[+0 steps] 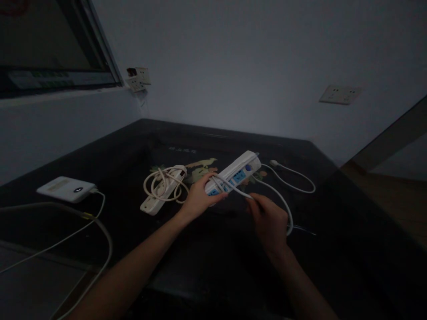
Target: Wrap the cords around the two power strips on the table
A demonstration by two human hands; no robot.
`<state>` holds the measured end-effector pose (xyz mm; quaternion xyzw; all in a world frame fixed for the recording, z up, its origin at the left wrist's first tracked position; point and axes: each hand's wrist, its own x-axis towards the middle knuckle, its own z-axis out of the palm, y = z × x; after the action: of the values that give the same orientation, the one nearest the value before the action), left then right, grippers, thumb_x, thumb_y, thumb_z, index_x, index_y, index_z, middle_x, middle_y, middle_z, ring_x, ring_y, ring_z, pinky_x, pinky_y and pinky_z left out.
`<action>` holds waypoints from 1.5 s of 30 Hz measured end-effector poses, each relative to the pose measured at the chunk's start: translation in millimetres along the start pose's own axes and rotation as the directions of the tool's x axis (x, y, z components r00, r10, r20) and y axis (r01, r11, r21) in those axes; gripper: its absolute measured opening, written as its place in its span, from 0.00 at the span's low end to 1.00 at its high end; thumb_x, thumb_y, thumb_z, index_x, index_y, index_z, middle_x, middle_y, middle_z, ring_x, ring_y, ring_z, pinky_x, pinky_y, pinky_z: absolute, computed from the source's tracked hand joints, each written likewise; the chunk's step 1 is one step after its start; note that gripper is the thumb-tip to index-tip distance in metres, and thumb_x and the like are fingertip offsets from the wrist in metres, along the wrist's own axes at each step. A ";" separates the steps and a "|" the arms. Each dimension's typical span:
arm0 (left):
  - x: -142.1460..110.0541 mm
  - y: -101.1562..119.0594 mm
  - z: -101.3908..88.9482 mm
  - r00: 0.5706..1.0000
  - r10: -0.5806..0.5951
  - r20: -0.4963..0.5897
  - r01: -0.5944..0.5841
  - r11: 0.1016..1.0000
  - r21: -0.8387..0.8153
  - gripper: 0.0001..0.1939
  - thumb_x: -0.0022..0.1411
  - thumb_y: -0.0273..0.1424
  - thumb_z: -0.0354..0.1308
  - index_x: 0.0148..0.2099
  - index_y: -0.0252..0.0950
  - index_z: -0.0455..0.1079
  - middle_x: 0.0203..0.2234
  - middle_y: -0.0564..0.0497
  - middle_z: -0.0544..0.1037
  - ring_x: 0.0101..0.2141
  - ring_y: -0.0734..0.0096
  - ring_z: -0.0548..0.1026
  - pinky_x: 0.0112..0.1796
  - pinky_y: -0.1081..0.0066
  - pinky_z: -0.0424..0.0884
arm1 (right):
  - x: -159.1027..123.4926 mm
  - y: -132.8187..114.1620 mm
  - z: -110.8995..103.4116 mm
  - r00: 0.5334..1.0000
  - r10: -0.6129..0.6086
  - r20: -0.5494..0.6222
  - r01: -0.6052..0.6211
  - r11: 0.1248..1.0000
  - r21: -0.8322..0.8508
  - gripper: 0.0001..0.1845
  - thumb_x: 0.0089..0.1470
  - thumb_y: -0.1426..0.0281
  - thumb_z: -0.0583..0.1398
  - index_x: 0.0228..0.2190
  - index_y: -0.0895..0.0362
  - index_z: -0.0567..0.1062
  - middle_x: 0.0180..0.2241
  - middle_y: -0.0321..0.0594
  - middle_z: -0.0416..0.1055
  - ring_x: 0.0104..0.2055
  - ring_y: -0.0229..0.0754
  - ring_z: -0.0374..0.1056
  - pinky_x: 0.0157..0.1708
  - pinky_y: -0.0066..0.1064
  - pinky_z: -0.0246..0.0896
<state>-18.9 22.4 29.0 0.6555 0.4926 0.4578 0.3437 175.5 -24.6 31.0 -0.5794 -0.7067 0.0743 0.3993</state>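
Observation:
A white power strip (251,161) with blue sockets is tilted up above the table, and my left hand (200,195) is closed around its near end. Its white cord (284,205) crosses the strip near my left fingers. My right hand (268,218) pinches that cord just to the right of the strip. From there the cord loops on to the right over the dark surface. Left of my hands lies a second, cream power strip (151,205), with its own cord (147,186) coiled over it.
On the left of the dark table (133,142) lies a white power bank (65,186) with a cable plugged in. A plug (274,163) on a white cord rests at the right. Wall sockets (339,94) are behind. Another cord (108,249) hangs at the left front edge.

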 end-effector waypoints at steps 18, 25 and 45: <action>-4.7 2.8 9.2 0.997 -0.077 0.033 0.083 0.945 -0.315 0.26 0.47 0.31 0.67 0.49 0.34 0.65 0.43 0.47 0.75 0.45 0.62 0.73 0.48 0.65 0.66 | -0.1 -0.5 -0.4 0.851 -0.051 0.523 -0.305 0.762 0.571 0.23 0.60 0.52 0.50 0.27 0.58 0.71 0.17 0.29 0.54 0.18 0.32 0.50 0.18 0.24 0.44; -4.7 0.3 11.2 0.990 -0.088 0.106 0.114 0.956 -0.271 0.22 0.48 0.31 0.66 0.46 0.33 0.68 0.42 0.47 0.76 0.43 0.62 0.73 0.45 0.67 0.66 | 1.3 -3.7 -14.9 0.826 -0.184 0.533 -0.108 0.876 0.469 0.15 0.62 0.64 0.51 0.28 0.57 0.71 0.24 0.34 0.67 0.27 0.35 0.62 0.27 0.24 0.53; -10.3 -8.2 23.0 0.870 -0.263 0.416 0.487 0.591 -0.643 0.26 0.42 0.37 0.72 0.42 0.30 0.71 0.31 0.48 0.78 0.25 0.73 0.75 0.29 0.72 0.72 | 3.3 -0.2 -21.4 0.888 -0.189 0.418 -0.005 0.908 0.420 0.13 0.61 0.67 0.53 0.34 0.57 0.76 0.31 0.39 0.76 0.33 0.39 0.71 0.32 0.25 0.61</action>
<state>-1.0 14.8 10.9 0.3996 0.3429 0.4348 0.7305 189.3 -29.4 47.1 -0.4147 -0.7754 0.3330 0.3404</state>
